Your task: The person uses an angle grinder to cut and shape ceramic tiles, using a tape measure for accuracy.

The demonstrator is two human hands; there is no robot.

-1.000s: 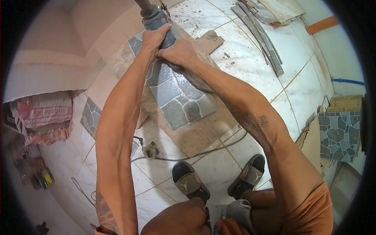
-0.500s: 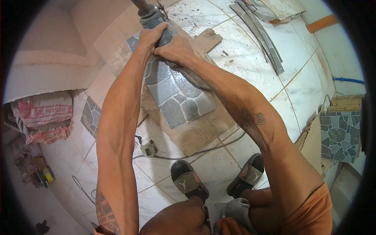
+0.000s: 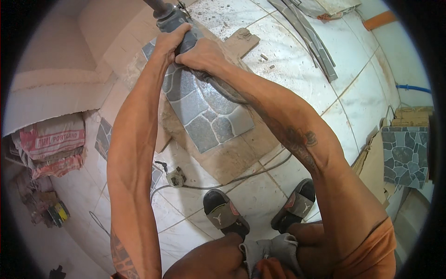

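Observation:
A dark grey power tool (image 3: 171, 21) with a cylindrical body is held at the top centre, over a tile; its working end is hidden, so its exact kind does not show. My left hand (image 3: 168, 43) is closed round its left side. Wrapped round the near part of the body is my right hand (image 3: 203, 56), close beside the left. Below both hands lies the grey tile (image 3: 216, 122), with a stone pattern and a glossy face. It rests on a dusty brown board (image 3: 227, 162). A dark cord runs beneath my right forearm.
A small socket box (image 3: 176, 178) with a cable lies near my sandalled feet. Long tile strips (image 3: 313, 44) rest at the far right amid debris. More patterned tile (image 3: 404, 156) stands by cardboard at right. Folded cement sacks (image 3: 53, 137) sit under a ledge at left.
Both hands and the tool appear slightly further left and up in the picture, and the surroundings have shifted a little too. The grip on the tool is unchanged.

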